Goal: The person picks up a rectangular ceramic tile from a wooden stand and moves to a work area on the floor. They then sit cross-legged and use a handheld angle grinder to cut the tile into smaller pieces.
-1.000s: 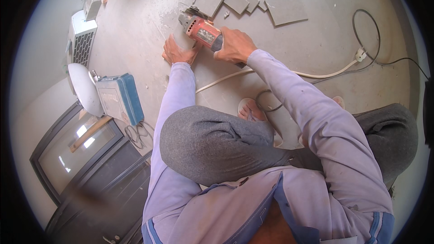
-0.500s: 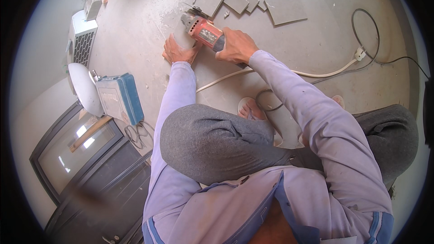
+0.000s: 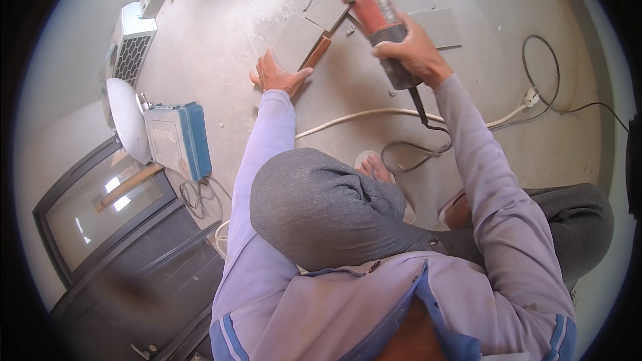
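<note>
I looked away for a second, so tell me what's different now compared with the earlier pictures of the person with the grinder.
The right hand has lifted the red angle grinder up off the grey tile, away from the left hand; before, the grinder was down at the tile close beside that hand. The grip on the grinder stays the same. The left hand stays pressed flat at the tile's edge, and the blue case has not moved.

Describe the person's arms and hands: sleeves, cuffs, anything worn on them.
Both arms wear long, loose sleeves of light lavender-blue cloth, creased along their length and reaching the wrists. The left sleeve and right sleeve each show a darker blue band near the shoulder. The left hand and right hand are bare: no gloves, rings or watch visible.
</note>
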Demonstrator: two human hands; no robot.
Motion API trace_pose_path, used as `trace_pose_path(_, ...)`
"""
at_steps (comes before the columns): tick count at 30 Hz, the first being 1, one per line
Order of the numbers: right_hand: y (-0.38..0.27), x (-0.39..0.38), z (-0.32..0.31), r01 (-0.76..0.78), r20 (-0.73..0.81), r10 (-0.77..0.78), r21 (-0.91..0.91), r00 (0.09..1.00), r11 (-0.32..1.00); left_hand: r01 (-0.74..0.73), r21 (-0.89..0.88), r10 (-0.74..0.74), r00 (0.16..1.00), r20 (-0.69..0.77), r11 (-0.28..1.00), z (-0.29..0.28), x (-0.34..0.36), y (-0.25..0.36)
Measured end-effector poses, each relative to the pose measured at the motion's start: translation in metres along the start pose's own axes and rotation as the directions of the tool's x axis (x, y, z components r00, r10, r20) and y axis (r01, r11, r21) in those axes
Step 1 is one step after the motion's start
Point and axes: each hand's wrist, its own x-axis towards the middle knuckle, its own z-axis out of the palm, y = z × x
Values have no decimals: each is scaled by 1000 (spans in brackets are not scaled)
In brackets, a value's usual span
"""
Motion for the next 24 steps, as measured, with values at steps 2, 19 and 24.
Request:
trace_pose_path(2,-18,-6,-12,-71,49,61,215,997,974,-4,-71,4,1000,0,997,2,-1,-15)
trace_pose_path(19,-38,-35,-23,-225,84,210,446,974,866,739,-672,395,627,671,-31,-32,31,-40)
trace_pose_path(24,-33,-35,-13,-271,221,166,634,961,725,673,-729,206,702,682,125,-17,41,-29)
